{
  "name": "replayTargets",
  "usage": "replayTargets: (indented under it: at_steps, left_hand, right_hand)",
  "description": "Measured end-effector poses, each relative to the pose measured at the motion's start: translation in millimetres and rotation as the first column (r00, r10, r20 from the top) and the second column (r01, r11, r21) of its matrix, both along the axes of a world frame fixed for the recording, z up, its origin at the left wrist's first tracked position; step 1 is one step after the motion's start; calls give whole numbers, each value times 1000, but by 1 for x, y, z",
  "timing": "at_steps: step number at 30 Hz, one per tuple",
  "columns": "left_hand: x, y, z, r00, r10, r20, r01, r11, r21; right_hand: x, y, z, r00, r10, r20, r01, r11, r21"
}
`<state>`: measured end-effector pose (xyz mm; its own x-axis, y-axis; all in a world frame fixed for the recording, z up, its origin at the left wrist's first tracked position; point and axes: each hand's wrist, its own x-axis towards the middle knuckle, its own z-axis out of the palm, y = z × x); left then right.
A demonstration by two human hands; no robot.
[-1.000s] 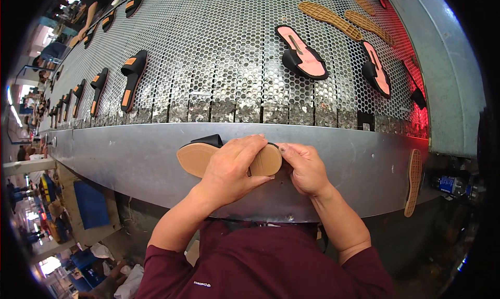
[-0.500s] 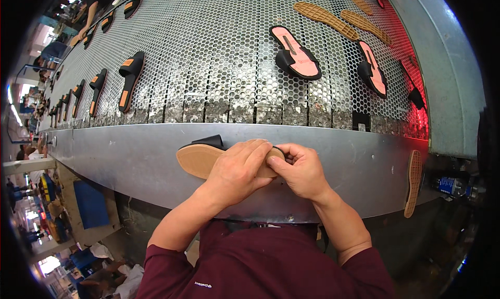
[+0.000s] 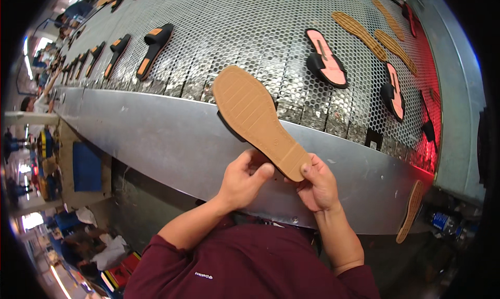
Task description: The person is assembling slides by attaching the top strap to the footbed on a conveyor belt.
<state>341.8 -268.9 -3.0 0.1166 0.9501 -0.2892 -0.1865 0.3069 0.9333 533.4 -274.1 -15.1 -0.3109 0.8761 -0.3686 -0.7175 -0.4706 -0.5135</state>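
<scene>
Head view: both hands point(image 3: 281, 179) clamped on tan sandal point(image 3: 259, 122), toe up-left, sole up

Sandal sole point(image 3: 258, 121): tan rubbery underside, matt, fine ribbed grooves, black edge beneath. Conveyor belt point(image 3: 250, 28): perforated metal mesh, silvery, slightly shiny. Conveyor side rail point(image 3: 156, 142): smooth brushed sheet metal, dull sheen, scuffed. Pink-lined sandals point(image 3: 325, 59): smooth insoles, black matt straps. Loose tan soles point(image 3: 359, 33): rough, textured. Maroon shirt point(image 3: 245, 268): soft matt cloth.
</scene>
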Motion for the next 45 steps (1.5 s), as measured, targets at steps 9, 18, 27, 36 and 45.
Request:
replayTargets:
  at_steps: [9, 18, 27, 36, 45]
  left_hand:
    - [-3, 2, -3, 993, -118, -7, 117, 990, -74]
    - [1, 3, 11, 940, -257, -223, 269, 963, 26]
    - [-30, 87, 34, 705, 315, -636, -34, 910, 413]
    - [-73, 203, -5, 182, 251, -951, 245, 925, 291]
    - [28, 151, 66, 770, -18, -638, 484, 667, 566]
  right_hand:
    - [3, 14, -1, 949, 155, 274, -161, 987, 1]
    - [-8, 24, 3, 919, 179, 353, -201, 979, 26]
    - [43, 82, -4, 880, -68, 469, 82, 997, -8]
    - [75, 164, -2, 788, -264, 556, 257, 962, 93]
    - [150, 143, 45, 443, 80, 893, -529, 827, 188]
